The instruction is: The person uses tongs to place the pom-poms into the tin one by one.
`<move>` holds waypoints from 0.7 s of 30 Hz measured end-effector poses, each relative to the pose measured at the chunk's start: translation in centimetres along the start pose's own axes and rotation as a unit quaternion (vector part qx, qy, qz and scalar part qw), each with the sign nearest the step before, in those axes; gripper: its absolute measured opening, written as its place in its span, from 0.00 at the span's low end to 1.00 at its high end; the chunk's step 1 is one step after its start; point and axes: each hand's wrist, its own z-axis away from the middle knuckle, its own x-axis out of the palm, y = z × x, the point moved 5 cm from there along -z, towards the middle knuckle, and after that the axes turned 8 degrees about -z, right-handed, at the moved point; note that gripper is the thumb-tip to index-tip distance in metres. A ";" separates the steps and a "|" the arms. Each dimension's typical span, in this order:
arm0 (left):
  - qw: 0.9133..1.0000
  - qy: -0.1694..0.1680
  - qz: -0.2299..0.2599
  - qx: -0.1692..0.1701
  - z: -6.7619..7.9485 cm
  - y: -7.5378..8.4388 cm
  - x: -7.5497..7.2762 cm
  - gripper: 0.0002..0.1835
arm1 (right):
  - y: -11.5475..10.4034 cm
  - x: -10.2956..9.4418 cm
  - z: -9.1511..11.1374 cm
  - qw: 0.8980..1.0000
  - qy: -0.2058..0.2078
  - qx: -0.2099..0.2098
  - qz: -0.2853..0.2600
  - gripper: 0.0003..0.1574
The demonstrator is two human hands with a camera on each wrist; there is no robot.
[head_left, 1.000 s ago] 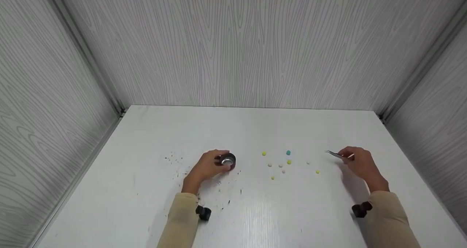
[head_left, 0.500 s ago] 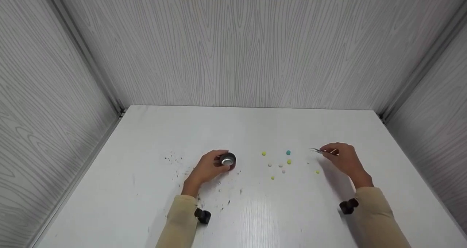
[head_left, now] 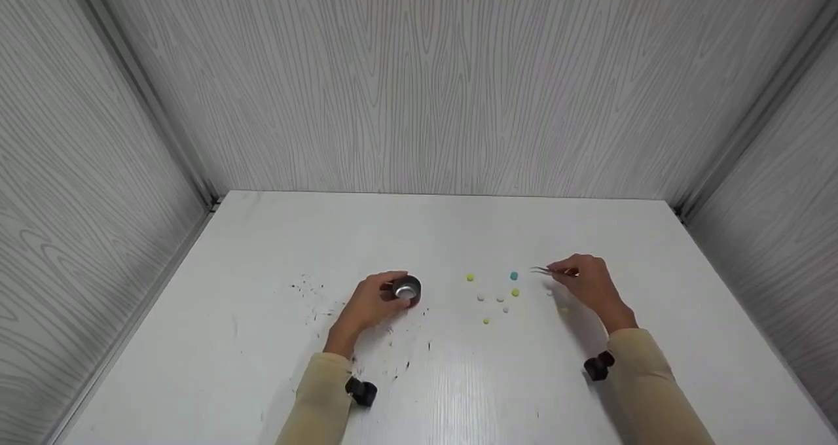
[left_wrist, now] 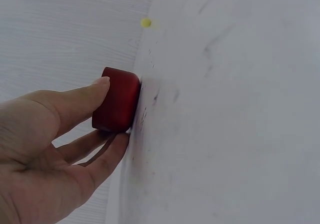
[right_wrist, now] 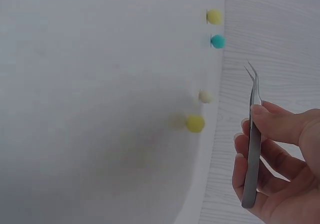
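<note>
My left hand [head_left: 372,304] grips a small round cup [head_left: 407,290] between thumb and fingers. Its wall [left_wrist: 118,100] is red outside and its inside is silvery, with the mouth facing up on the table. In my right hand [head_left: 587,286] I pinch metal tweezers [right_wrist: 254,149] with bent, slightly spread tips, raised above the table with nothing between the tips. Just left of the tips lies a teal ball [head_left: 514,275]. Around it are small yellow balls [head_left: 515,292] and several pale ones [head_left: 500,299]. One yellow ball [head_left: 563,310] lies in the right hand's shadow.
The white table [head_left: 288,235] carries dark specks and scuffs [head_left: 308,286] around the left hand. Wood-grain panels [head_left: 419,85] stand at the back and both sides. A black camera mount [head_left: 360,391] sits on each sleeved wrist.
My right hand has moved left with the tweezers, bringing their tips close to the teal ball. The left hand stays on the cup in about the same spot.
</note>
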 end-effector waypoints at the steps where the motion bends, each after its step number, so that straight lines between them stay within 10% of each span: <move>1: 1.000 0.000 -0.002 -0.001 -0.1 0.0 0.0 0.29 | -0.1 0.2 -0.1 1.000 -0.002 0.002 0.000 0.12; 21: 0.999 0.021 -0.008 -0.027 -0.6 0.2 -0.2 0.29 | -0.5 2.5 -1.3 0.999 -0.029 0.040 0.021 0.13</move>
